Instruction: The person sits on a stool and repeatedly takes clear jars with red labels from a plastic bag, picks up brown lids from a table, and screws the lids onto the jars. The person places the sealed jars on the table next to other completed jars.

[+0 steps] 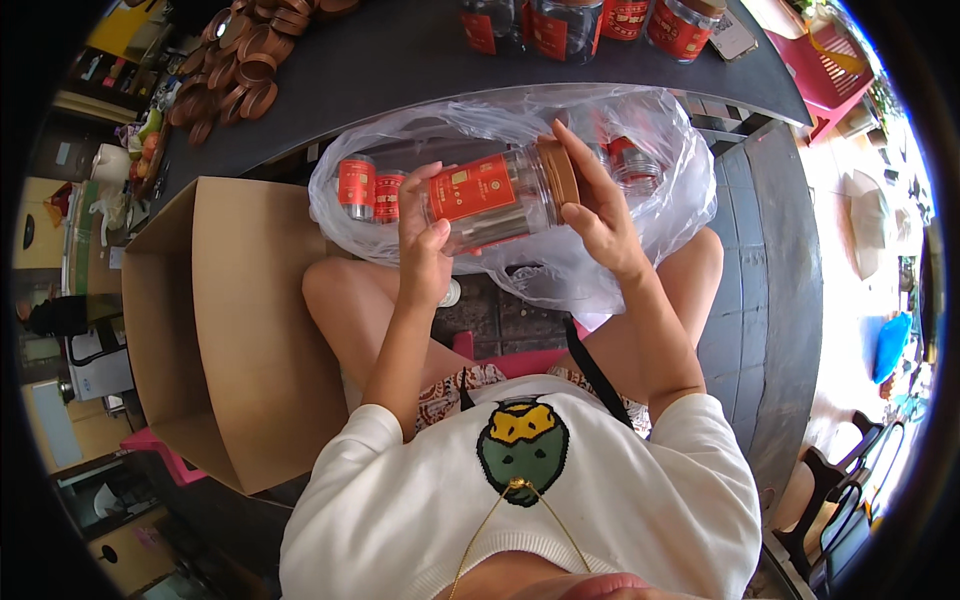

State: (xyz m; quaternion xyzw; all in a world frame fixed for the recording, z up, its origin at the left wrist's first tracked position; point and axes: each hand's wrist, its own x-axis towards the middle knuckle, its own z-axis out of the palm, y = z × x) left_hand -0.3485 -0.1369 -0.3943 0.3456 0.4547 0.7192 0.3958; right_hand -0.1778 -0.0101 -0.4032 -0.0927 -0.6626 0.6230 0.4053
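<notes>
A clear plastic jar with a red label lies tilted on its side between my two hands, above my lap. Around its bottom end my left hand is closed, thumb on the near side. My right hand grips the brown screw lid at the jar's other end, fingers on the far side and thumb on the near side. Under the jar a big translucent plastic bag spreads open, with several more red-labelled jars inside it. What the jar contains, if anything, I cannot make out.
On the dark table lies a heap of brown lids at the far left. Several lidded jars stand at its far edge. An open cardboard box is at my left. A pink basket sits beyond the table's right end.
</notes>
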